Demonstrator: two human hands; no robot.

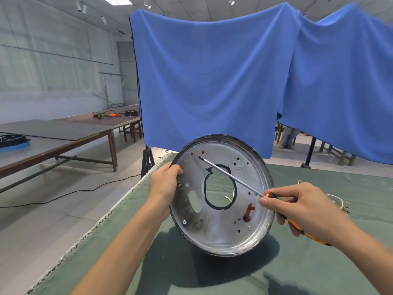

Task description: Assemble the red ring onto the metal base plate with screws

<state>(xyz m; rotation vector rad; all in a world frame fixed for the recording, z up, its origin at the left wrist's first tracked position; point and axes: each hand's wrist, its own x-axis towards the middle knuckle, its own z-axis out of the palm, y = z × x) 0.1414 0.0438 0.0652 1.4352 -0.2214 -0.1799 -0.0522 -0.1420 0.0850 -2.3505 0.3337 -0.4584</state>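
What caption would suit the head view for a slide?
Left hand tilts the metal base plate on the green cloth while the right hand aims a screwdriver at its upper holes.

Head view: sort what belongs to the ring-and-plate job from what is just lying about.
In the job:
metal base plate, gripped at its rim by the left hand
screwdriver, held by the right hand
red part behind the plate's holes

Lying about:
loose wires on the green cloth
blue curtain
far tables
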